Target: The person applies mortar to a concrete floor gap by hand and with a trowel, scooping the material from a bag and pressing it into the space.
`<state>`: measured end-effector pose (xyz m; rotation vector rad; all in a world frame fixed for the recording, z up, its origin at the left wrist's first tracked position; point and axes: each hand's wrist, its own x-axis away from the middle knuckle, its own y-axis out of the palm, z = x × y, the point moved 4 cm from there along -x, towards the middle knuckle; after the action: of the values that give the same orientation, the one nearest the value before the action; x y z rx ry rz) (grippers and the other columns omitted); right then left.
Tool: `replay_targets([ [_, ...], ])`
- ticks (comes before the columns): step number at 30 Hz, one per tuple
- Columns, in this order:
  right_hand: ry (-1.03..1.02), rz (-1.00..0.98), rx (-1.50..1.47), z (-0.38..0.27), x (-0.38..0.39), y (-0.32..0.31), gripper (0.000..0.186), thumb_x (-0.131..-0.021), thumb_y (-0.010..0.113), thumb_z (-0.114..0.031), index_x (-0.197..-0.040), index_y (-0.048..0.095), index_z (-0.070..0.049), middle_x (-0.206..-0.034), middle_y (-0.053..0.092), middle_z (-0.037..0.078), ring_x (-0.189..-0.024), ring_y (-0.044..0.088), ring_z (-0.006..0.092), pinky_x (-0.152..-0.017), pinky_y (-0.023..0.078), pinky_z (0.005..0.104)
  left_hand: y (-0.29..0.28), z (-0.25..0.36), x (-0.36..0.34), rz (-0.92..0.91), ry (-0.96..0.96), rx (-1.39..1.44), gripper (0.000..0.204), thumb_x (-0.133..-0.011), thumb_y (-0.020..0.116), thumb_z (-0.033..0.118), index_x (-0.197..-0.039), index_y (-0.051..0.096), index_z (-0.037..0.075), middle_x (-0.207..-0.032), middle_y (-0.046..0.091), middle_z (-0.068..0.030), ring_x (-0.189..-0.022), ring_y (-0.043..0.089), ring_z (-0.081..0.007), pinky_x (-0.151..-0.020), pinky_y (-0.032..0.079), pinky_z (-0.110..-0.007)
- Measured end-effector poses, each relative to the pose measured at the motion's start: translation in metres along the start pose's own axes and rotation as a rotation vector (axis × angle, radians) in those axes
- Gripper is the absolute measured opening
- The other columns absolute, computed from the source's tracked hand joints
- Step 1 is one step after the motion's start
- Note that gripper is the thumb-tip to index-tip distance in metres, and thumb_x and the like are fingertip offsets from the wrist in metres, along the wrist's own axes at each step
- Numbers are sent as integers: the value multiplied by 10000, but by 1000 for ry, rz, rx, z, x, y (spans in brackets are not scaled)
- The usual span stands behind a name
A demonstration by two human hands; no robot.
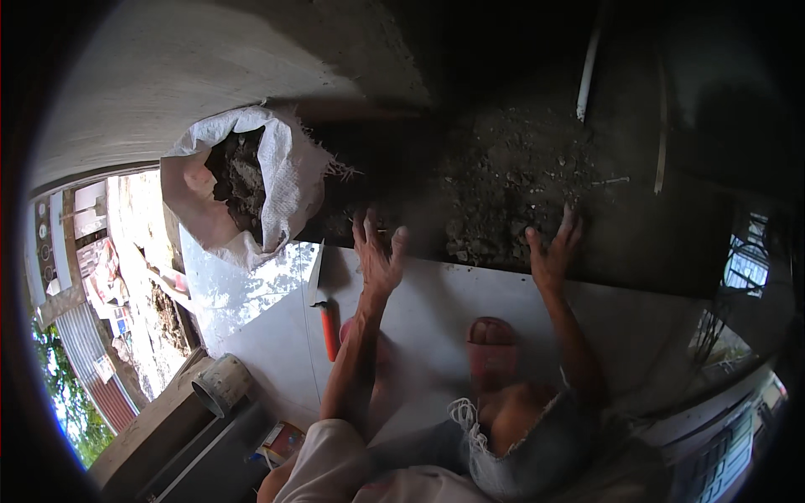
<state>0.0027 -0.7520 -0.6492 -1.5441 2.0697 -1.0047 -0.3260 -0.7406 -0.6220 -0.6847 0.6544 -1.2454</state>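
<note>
From where I stand, taking the gap between the hands as the dial's centre, the loose dark-grey heap of soil and rubble (511,189) lies at 12 to 1 o'clock, just beyond a smooth white floor panel (436,289). The bare left hand (379,260) is at 9, the bare right hand (555,258) at 3, thumbs and fingers spread wide, neither visibly gripping anything; whether the fingertips touch the grit I cannot tell. A white woven sack with a frayed rim (293,168), dark lumps inside, sits at 10.

Good handling, I'd judge, means both palms cupped low, small loads, and fingers wary of sharp bits. An orange-handled tool (329,331) lies at 8, beside the left forearm.

The heap has no end that points; its near edge runs roughly 9 to 3 o'clock, dipping slightly rightward, but shadow hides its far side, so its long axis is unclear.
</note>
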Motion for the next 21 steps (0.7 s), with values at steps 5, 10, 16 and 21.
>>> replay_targets([
  [5, 194, 56, 214, -17, 10, 45, 880, -840, 526, -698, -1493, 300, -152, -1487, 238, 266, -1388, 252, 432, -1088, 211, 617, 63, 4, -9, -117, -287, -65, 761, -953, 414, 592, -1423, 377, -5, -1444, 320, -299, -1361, 285, -442, -1106, 262, -522],
  [10, 122, -8, 152, -54, 23, 80, 815, -836, 549, -676, -1458, 384, -175, -1462, 296, 249, -1345, 296, 440, -1058, 200, 642, 93, 42, 1, -43, -418, -172, 707, -932, 438, 614, -1374, 489, 65, -1386, 436, -228, -1293, 373, -420, -1068, 312, -493],
  [16, 99, 130, 47, -66, 13, 84, 629, -840, 639, -553, -1287, 584, -115, -1351, 445, 254, -1237, 432, 442, -1002, 359, 563, 101, 56, 2, -27, -329, -49, 610, -874, 579, 489, -1273, 567, 28, -1300, 521, -215, -1223, 449, -417, -1004, 384, -498],
  [21, 57, 69, -407, -81, -3, 91, 494, -884, 634, -418, -1220, 614, -57, -1241, 536, 223, -1133, 527, 406, -970, 430, 438, 112, 49, 0, -54, -429, 528, 483, -897, 555, 353, -1207, 598, -15, -1201, 571, -235, -1124, 551, -377, -963, 431, -390],
])
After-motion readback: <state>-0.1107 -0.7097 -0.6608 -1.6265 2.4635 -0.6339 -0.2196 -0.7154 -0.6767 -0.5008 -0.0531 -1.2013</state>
